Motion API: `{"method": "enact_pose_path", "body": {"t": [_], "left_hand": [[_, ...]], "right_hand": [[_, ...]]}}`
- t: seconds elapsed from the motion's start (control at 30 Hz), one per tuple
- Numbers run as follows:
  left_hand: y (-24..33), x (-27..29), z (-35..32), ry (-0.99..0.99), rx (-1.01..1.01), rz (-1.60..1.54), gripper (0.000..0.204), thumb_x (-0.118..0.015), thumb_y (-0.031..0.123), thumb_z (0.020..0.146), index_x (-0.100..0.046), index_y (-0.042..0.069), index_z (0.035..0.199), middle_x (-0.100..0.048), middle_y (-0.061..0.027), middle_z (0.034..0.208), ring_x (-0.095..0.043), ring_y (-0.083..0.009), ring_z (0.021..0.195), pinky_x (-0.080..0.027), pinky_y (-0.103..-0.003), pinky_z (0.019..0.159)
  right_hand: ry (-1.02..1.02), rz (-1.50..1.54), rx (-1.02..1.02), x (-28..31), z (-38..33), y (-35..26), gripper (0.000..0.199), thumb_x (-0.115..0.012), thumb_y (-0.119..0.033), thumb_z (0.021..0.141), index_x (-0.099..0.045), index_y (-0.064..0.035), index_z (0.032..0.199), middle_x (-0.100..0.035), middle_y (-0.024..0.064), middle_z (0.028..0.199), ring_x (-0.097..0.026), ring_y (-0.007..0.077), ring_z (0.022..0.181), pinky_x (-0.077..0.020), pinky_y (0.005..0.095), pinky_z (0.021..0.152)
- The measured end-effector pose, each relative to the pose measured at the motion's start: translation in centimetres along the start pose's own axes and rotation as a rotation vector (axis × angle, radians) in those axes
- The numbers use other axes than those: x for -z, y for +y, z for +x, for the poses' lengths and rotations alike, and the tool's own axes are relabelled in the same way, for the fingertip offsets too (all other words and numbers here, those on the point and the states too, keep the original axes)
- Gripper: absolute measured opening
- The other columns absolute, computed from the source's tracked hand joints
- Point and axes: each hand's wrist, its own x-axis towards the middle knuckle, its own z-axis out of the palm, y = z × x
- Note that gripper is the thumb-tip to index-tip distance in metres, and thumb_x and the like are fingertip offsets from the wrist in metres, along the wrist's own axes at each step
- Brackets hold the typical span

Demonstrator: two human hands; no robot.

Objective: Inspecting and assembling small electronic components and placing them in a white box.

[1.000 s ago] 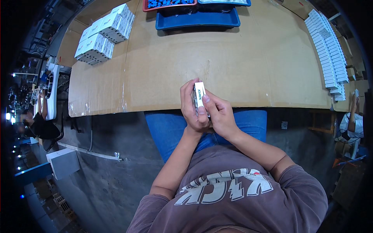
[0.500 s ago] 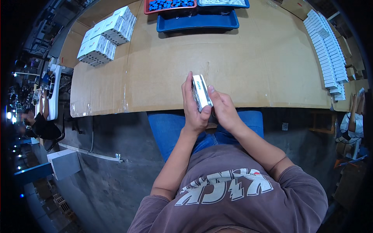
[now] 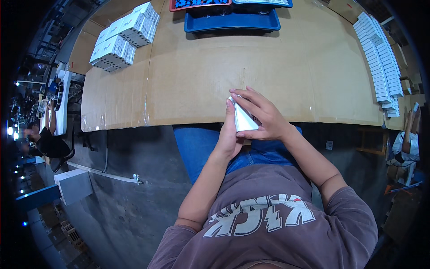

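A small white box [image 3: 244, 119] is clasped between my two hands, just above the near edge of the table. My left hand [image 3: 229, 136] grips it from the left, thumb upright along its side. Over the far end and right side of the box lies my right hand [image 3: 268, 117], fingers curved round it and thumb at its near end. Fingers cover much of the box, so only a white wedge-shaped part of its surface shows.
The cardboard-covered table [image 3: 192, 85] holds stacked white boxes [image 3: 112, 51] at left and long rows of white boxes [image 3: 378, 62] at right. A blue tray [image 3: 233, 22] stands at the back, before a red tray [image 3: 199, 6] of blue pieces. Other people sit at both sides.
The box has turned in my hands, its shiny face giving way to a plain white side. My right hand has moved up and over it; the left has shifted slightly right.
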Motion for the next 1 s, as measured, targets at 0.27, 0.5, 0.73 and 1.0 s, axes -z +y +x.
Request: {"method": "enact_pose_path", "body": {"t": [0.27, 0.5, 0.73, 1.0], "left_hand": [[0.0, 0.7, 0.2, 0.02, 0.037, -0.05, 0.066, -0.034, 0.064, 0.11, -0.052, 0.009, 0.142, -0.066, -0.0096, 0.121, -0.067, -0.0194, 0.112, -0.057, -0.035, 0.092], [0.2, 0.7, 1.2, 0.041, 0.068, -0.043, 0.064, -0.037, 0.062, 0.11, -0.051, 0.01, 0.144, -0.065, -0.0113, 0.127, -0.066, -0.0218, 0.116, -0.055, -0.04, 0.098], [0.3, 3.0, 3.7, -0.021, -0.128, -0.169, 0.061, -0.036, 0.051, 0.112, -0.043, 0.007, 0.153, -0.06, -0.0225, 0.143, -0.063, -0.0328, 0.129, -0.053, -0.043, 0.108], [3.6, 8.5, 6.5, 0.283, -0.88, 1.093, 0.05, -0.051, 0.022, 0.107, -0.044, 0.0, 0.151, -0.04, -0.0248, 0.159, -0.04, -0.0386, 0.148, -0.033, -0.043, 0.121]], "right_hand": [[0.162, 0.238, -0.011, -1.9, -1.2, 0.8, 0.081, -0.083, -0.04, 0.084, -0.056, 0.0015, 0.148, -0.057, 0.0257, 0.146, -0.059, 0.0406, 0.132, -0.0482, 0.0439, 0.109], [0.243, 0.318, -0.04, -2.6, -1.5, 1.4, 0.076, -0.077, -0.04, 0.093, -0.052, 0.0035, 0.15, -0.055, 0.0267, 0.148, -0.058, 0.0389, 0.134, -0.0461, 0.0433, 0.111], [0.66, 0.413, -0.325, -0.1, 0.5, 5.2, 0.061, -0.074, -0.033, 0.1, -0.051, -0.0042, 0.148, -0.048, 0.0161, 0.148, -0.053, 0.0233, 0.132, -0.045, 0.0384, 0.107], [0.182, -0.271, -0.236, 1.6, -0.9, 8.7, 0.03, -0.087, -0.019, 0.077, -0.066, -0.0058, 0.095, -0.066, 0.0133, 0.112, -0.067, 0.0317, 0.107, -0.0454, 0.0537, 0.114]]}}
